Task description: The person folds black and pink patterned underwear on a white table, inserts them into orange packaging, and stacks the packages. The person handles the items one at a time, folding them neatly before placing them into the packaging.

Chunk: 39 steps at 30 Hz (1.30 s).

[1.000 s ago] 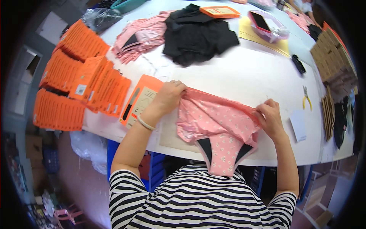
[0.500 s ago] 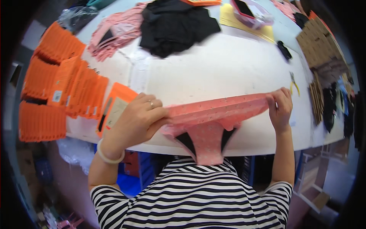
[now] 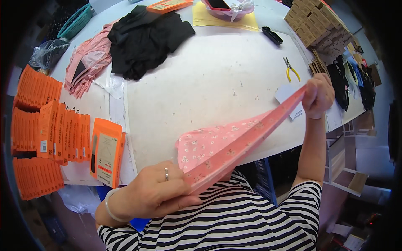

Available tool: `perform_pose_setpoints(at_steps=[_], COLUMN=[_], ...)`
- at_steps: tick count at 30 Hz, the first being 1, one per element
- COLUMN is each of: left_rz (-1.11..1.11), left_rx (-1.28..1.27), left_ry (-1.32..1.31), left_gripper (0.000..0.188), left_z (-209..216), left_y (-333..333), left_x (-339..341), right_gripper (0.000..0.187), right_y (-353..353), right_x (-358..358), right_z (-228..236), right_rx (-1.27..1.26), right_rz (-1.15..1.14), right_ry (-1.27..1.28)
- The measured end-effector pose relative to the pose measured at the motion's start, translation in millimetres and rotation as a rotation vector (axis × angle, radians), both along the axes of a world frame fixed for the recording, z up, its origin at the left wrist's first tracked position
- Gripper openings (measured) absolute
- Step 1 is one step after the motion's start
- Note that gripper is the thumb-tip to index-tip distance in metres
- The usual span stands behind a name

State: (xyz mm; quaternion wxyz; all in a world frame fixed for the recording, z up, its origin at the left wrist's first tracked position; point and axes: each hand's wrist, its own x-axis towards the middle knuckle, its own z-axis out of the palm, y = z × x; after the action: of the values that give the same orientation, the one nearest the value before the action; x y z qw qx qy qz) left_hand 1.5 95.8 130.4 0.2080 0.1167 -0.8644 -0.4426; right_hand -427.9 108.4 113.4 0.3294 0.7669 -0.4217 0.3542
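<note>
both hands clamp the pink floral underwear [image 3: 226, 146]: your left hand [image 3: 155, 194] low near your chest, right hand [image 3: 318, 96] raised, waistband stretched above the tabletop [image 3: 217, 79]. step looks like inspection; next, lay it flat.

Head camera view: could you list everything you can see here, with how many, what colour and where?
pink floral garment: one, stretched between both hands
table: one, white, under everything
black garments: one pile, far left-centre
pink garments: one pile, left of the black pile
orange packages: many, left edge
pliers: one, yellow handles, right
brown cartons: a stack, far right
teal basket: one, far left
striped shirt: one, black and white, bottom
left hand: grips the garment's near end
right hand: grips its far end
</note>
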Motion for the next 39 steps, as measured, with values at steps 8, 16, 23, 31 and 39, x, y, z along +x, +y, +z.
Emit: perform_pose_setpoints(at_steps=[8,16,23,31,39], left_rz=[0.064,0.262,0.608,0.502,0.474], left_rx=[-0.091,-0.149,-0.134,-0.357,-0.384], left_ry=[0.009,-0.033,-0.101,-0.246,-0.281], left_gripper=[0.025,0.020,0.013,0.019,0.021], left_z=[12,-62,-150,-140,-134], left_y=[9,-12,-45,-57,-56], left_x=[2,-21,-38,-20,-28], right_gripper=[0.028,0.015,0.026,0.029,0.022], right_y=[0,-45,-109,-56,-31], right_x=[-27,-33,26,17,24], right_z=[4,-86,-156,-143,-144], right_rx=[0.057,0.177,0.638,0.712,0.637], right_rz=[0.014,-0.018,-0.328,-0.191,-0.139], right_ry=[0.066,0.008,-0.359,-0.346,-0.311])
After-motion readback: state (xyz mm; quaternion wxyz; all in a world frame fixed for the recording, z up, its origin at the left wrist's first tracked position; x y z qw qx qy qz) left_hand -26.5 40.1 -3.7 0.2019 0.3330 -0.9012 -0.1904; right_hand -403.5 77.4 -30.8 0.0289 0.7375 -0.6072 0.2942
